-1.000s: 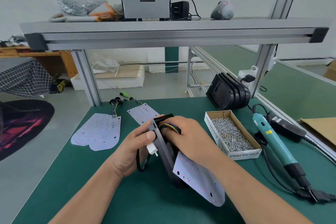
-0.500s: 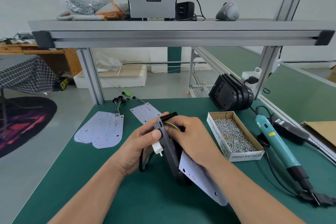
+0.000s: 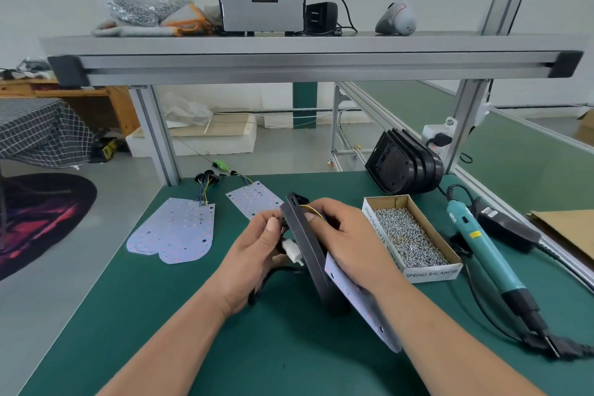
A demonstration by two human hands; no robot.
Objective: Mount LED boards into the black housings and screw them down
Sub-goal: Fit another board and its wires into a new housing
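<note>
**Item 1. Black housing (image 3: pixel 316 270).** Held tipped up on edge near the middle of the bench (image 3: pixel 160 315), lower end apparently on the mat, open face toward the right hand.

**Item 2. LED board (image 3: pixel 356 305).** Lay against the housing's right-hand face, tail sticking out below it, not yet seated flat. Coloured wires (image 3: pixel 314 209) ran from its top end toward the housing.

**Item 3. Left hand (image 3: pixel 254 264).** Fingers curled behind the housing, pinching the cable (image 3: pixel 266 280) just above its white connector (image 3: pixel 293 252).

**Item 4. Right hand (image 3: pixel 350 244).** Curled over the housing's upper edge, fingertips on the wires, palm over the board.

**Item 5. Stock.** Spare LED boards (image 3: pixel 175 231) lay well to the left. Stacked housings (image 3: pixel 405 167) stood at the back right. The box of screws (image 3: pixel 408 238) sat just right of the work, with the electric screwdriver (image 3: pixel 482 251) beyond it, untouched.

**Step in hand (judged).** Dressing the lead through the housing's back, ahead of seating; no screws appeared to be in.

**Next move (judged).** Take up the cable slack, lay the housing flat, press the board down square over its holes without trapping wires, then reach right for a screw and the driver.
</note>
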